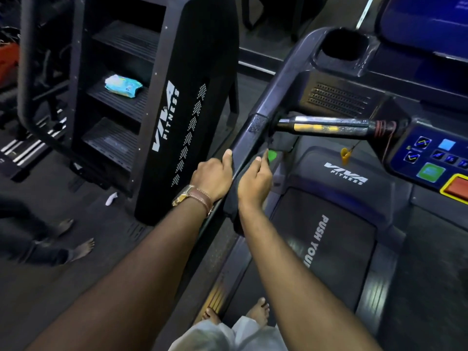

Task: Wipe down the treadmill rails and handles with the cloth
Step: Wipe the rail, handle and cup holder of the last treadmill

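The cloth (234,198), dark, lies draped over the treadmill's left rail (249,138), below the chrome handle (326,125). The right hand (254,183) presses it there with fingers closed on it; the left hand (212,178) clamps the rail just beside. I judge the wiping is at this rail, and the handle seems still to do.

Both hands hold a dark cloth (234,198) draped over the long dark side rail of the treadmill (247,138). The left hand (212,178), with a watch and bracelet on its wrist, grips the outer side. The right hand (254,182) presses the cloth on the inner side. A shiny metal handle bar (326,125) sticks out just ahead. Bare feet (258,311) stand on the black belt (329,262).
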Action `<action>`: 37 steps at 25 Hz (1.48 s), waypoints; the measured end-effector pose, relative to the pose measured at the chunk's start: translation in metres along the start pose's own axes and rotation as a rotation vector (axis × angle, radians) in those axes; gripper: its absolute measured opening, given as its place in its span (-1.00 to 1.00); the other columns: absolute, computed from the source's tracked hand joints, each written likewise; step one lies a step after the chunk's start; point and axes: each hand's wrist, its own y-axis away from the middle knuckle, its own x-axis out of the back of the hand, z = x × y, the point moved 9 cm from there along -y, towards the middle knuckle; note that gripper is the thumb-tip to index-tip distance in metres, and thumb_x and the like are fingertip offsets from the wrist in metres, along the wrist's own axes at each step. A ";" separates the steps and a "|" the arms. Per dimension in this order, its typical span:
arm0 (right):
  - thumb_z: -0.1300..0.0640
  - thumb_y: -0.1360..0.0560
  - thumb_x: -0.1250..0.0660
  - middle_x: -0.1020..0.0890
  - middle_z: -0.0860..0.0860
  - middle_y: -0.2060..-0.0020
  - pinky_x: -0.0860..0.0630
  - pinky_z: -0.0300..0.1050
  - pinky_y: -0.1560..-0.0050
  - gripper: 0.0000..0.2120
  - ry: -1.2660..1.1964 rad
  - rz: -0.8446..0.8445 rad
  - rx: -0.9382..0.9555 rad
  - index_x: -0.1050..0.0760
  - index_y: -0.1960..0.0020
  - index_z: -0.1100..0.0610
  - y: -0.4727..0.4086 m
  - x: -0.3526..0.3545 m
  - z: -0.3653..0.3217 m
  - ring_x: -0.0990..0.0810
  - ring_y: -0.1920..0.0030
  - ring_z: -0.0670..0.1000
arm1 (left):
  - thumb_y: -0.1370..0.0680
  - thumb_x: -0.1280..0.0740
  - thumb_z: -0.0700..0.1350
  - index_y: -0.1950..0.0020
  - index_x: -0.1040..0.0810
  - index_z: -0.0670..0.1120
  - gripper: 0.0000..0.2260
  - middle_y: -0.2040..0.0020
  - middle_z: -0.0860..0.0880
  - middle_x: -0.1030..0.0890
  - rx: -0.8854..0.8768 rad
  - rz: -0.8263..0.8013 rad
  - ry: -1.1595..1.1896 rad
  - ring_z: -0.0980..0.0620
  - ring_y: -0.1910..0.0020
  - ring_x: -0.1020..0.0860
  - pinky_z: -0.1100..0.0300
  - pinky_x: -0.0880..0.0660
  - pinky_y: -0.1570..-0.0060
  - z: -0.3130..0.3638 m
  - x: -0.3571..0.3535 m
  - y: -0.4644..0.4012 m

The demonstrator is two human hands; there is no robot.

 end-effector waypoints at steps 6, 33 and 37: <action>0.12 -0.62 -0.15 -0.40 0.15 -0.45 -0.09 -0.33 -0.49 -0.58 0.109 -0.042 0.526 -0.44 -0.42 0.22 -0.012 -0.004 -0.056 -0.29 -0.51 0.18 | -0.66 0.10 0.20 -0.14 -0.58 -0.27 -0.35 -0.15 -0.32 -0.59 0.042 0.041 -0.027 -0.31 -0.16 -0.53 -0.01 -0.43 -0.15 0.012 0.004 -0.009; -0.05 -0.62 -0.19 -0.55 0.01 0.05 -0.46 -0.08 -0.11 -0.71 1.845 -1.276 0.259 -0.55 -0.07 0.13 -0.037 -0.155 -0.056 -0.52 -0.14 0.06 | -0.56 -0.12 -0.01 -0.01 -0.63 -0.14 -0.66 0.01 -0.21 -0.66 0.030 0.138 -0.118 -0.28 -0.01 -0.61 0.03 -0.51 0.08 0.022 0.021 0.002; 0.02 -0.53 -0.30 -0.64 0.14 -0.09 -0.48 -0.02 -0.06 -0.67 1.584 -1.201 0.434 -0.59 -0.17 0.21 -0.046 -0.148 -0.087 -0.58 -0.17 0.18 | -0.60 -0.08 0.00 -0.03 -0.63 -0.14 -0.63 -0.01 -0.22 -0.66 0.009 0.167 -0.085 -0.29 -0.02 -0.60 0.00 -0.51 0.04 0.022 0.021 0.003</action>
